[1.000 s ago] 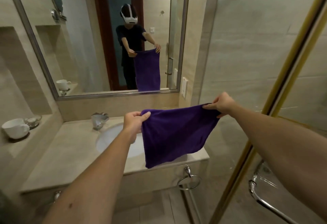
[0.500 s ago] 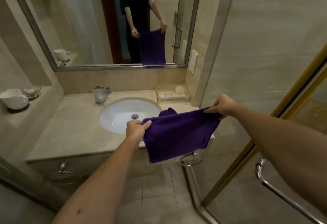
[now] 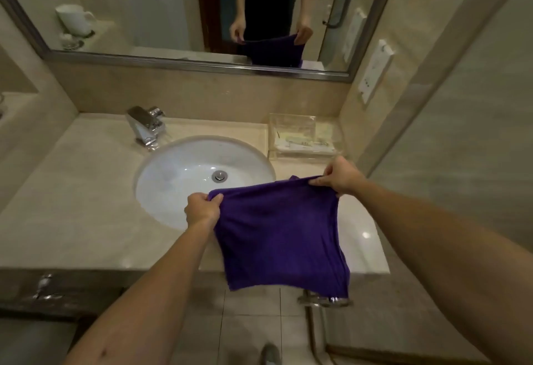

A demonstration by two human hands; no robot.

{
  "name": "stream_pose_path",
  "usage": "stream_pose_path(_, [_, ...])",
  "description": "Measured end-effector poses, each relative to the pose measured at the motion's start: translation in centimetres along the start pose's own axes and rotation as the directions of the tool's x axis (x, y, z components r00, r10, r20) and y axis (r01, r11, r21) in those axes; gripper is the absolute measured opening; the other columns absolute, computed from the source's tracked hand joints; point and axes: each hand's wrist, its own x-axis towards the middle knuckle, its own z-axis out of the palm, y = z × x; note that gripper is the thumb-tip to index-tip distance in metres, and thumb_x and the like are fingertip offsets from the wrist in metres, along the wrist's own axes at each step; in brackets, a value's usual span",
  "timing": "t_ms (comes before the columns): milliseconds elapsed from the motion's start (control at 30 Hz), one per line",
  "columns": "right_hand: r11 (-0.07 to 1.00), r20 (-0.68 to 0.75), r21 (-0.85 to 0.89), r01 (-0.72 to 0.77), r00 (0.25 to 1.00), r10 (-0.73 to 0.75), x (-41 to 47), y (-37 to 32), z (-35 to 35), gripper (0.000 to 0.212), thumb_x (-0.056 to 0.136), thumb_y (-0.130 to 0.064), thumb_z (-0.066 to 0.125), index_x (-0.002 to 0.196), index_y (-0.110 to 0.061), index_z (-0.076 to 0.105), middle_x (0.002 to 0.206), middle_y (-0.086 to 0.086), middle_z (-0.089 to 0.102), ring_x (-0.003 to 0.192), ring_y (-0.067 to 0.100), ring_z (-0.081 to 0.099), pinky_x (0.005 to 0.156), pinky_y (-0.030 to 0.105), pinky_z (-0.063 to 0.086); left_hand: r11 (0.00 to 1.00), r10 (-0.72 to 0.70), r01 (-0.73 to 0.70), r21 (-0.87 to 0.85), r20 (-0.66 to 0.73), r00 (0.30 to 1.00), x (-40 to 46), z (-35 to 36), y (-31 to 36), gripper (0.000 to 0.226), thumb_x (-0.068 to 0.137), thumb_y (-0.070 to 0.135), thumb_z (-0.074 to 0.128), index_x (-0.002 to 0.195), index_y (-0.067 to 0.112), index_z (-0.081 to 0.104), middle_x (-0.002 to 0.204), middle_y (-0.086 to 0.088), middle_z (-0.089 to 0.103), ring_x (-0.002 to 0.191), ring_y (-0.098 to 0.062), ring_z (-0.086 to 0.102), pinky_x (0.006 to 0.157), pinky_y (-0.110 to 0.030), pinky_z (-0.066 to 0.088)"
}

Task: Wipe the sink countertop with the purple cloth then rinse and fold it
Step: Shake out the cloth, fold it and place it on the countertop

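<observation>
A chrome angular faucet (image 3: 146,125) stands at the far left rim of the white oval sink basin (image 3: 184,174), set into the beige marble table (image 3: 72,206). The left hand (image 3: 202,211) pinches the left top corner of the purple terry cloth (image 3: 279,235); the right hand (image 3: 340,176) pinches the right top corner, the two hands well apart. The cloth hangs stretched between them, over the table's near right edge and the sink's near right rim. A clear plastic tray (image 3: 300,137) sits far right, beside the wall.

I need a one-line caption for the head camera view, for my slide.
Both hands, left hand and right hand, hold the purple cloth spread above the sink countertop.
</observation>
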Motion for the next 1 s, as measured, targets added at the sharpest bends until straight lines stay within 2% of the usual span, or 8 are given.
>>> stream_pose_path(133, [0.997,0.08,-0.053,0.054,0.996,-0.05,7.4,0.1,3.6,0.038,0.083,-0.04,0.083,0.073,-0.006,0.07,0.071,0.013,0.069,0.061,0.029,0.066,0.061,0.039,0.058,0.998,-0.049,0.049,0.033,-0.004,0.999,6.1,3.9,-1.1,0.027,0.093,0.023,0.071,0.073,0.009,0.059,0.072,-0.005,0.059,0.077,-0.028,0.057,0.079,-0.043,0.054])
stream_pose_path(267, [0.988,0.123,-0.102,0.114,0.987,-0.102,11.7,0.6,7.2,0.031,0.083,-0.045,0.081,0.077,-0.017,0.071,0.08,0.002,0.067,0.066,0.018,0.061,0.064,0.036,0.053,0.993,-0.111,0.11,0.035,0.029,0.993,9.3,6.8,-2.6,0.027,0.093,0.022,0.07,0.072,0.018,0.055,0.077,-0.001,0.056,0.088,-0.029,0.058,0.086,-0.04,0.053])
stream_pose_path(433, [0.971,0.131,-0.165,0.176,0.979,-0.155,13.8,1.1,8.9,0.022,0.085,-0.043,0.08,0.079,-0.023,0.073,0.095,-0.006,0.067,0.091,0.018,0.064,0.075,0.036,0.052,0.982,-0.188,0.186,0.023,0.081,0.979,11.3,9.1,-4.1,0.028,0.093,0.021,0.07,0.071,0.014,0.053,0.078,-0.004,0.059,0.086,-0.03,0.059,0.086,-0.042,0.053])
stream_pose_path(567, [0.973,0.115,-0.203,0.107,0.99,-0.085,14.6,1.9,7.8,0.023,0.086,-0.044,0.078,0.093,-0.023,0.076,0.096,-0.002,0.067,0.089,0.019,0.063,0.071,0.033,0.045,0.963,-0.228,0.251,-0.103,0.189,0.955,12.4,10.3,-4.2,0.015,0.092,0.023,0.07,0.089,0.012,0.06,0.1,-0.014,0.068,0.09,-0.03,0.065,0.087,-0.045,0.057])
stream_pose_path(667, [0.968,0.07,-0.236,0.085,0.995,-0.07,15.5,2.6,6.5,0.024,0.086,-0.045,0.078,0.092,-0.022,0.076,0.092,-0.001,0.068,0.09,0.022,0.063,0.071,0.033,0.043,0.944,-0.203,0.254,-0.21,0.237,0.95,12.9,11.4,-3.6,0.015,0.097,0.021,0.066,0.104,0.009,0.061,0.095,-0.01,0.066,0.083,-0.023,0.061,0.076,-0.036,0.055])
stream_pose_path(800, [0.97,0.014,-0.243,0.024,1.0,-0.022,16.2,4.0,4.7,0.027,0.082,-0.04,0.083,0.087,-0.014,0.077,0.074,0.003,0.067,0.073,0.025,0.068,0.066,0.033,0.051,0.951,-0.22,0.276,-0.138,0.322,0.921,13.4,12.7,-4.0,0.013,0.098,0.021,0.063,0.095,0.009,0.06,0.096,-0.012,0.067,0.084,-0.024,0.062,0.081,-0.039,0.056])
stream_pose_path(867, [0.976,0.016,-0.216,0.006,1.0,-0.002,16.3,4.4,4.4,0.028,0.08,-0.037,0.086,0.083,-0.011,0.077,0.07,0.007,0.069,0.058,0.025,0.07,0.064,0.04,0.061,0.949,-0.246,0.302,-0.095,0.377,0.893,13.4,13.4,-4.5,0.014,0.1,0.021,0.061,0.099,0.007,0.06,0.1,-0.012,0.068,0.088,-0.025,0.063,0.088,-0.042,0.055])
stream_pose_path(1000, [0.977,0.016,-0.214,-0.004,1.0,0.007,16.6,4.7,4.4,0.033,0.079,-0.037,0.087,0.075,-0.007,0.075,0.063,0.013,0.072,0.048,0.026,0.07,0.065,0.043,0.063,0.953,-0.264,0.302,-0.012,0.457,0.849,13.9,14.6,-4.9,0.022,0.101,0.026,0.058,0.108,0.006,0.059,0.112,-0.012,0.068,0.1,-0.028,0.066,0.092,-0.043,0.054])
